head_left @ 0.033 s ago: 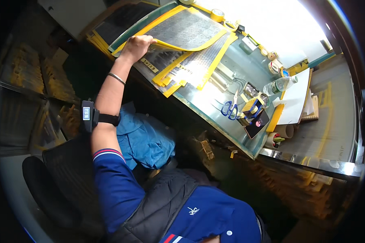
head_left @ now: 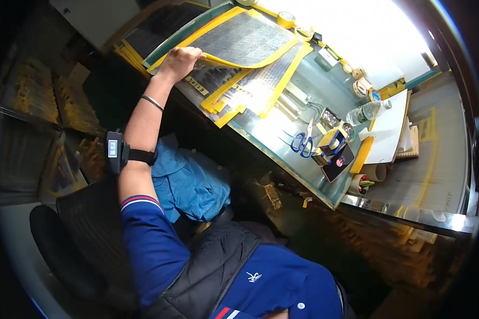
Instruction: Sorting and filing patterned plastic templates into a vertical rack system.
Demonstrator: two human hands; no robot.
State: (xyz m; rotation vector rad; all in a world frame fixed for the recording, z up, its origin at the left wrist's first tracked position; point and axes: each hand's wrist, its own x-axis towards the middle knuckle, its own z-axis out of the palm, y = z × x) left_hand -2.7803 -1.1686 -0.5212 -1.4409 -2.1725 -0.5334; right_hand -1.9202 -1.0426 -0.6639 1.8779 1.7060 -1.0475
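My left hand [head_left: 180,63] is closed on the near edge of a see-through, patterned film sheet [head_left: 239,34] bordered with yellow tape. That edge is lifted and curls up, while the rest of the sheet lies over a stack. Beneath it, more yellow-edged film sheets [head_left: 271,80] fan out toward me, some with handwritten labels. My fingertips are partly hidden behind the knuckles. A metal bangle circles my left wrist, and a black strapped device [head_left: 116,150] sits on the forearm. My right hand is out of the picture.
The glass-topped table [head_left: 255,139] carries blue-handled scissors [head_left: 302,143], a tape dispenser [head_left: 331,139], a phone [head_left: 337,162], a plastic bottle [head_left: 366,112] and white paper [head_left: 386,133]. Tape rolls [head_left: 286,20] line the bright far side. Blue cloth [head_left: 194,183] hangs below; a dark chair [head_left: 64,250] stands left.
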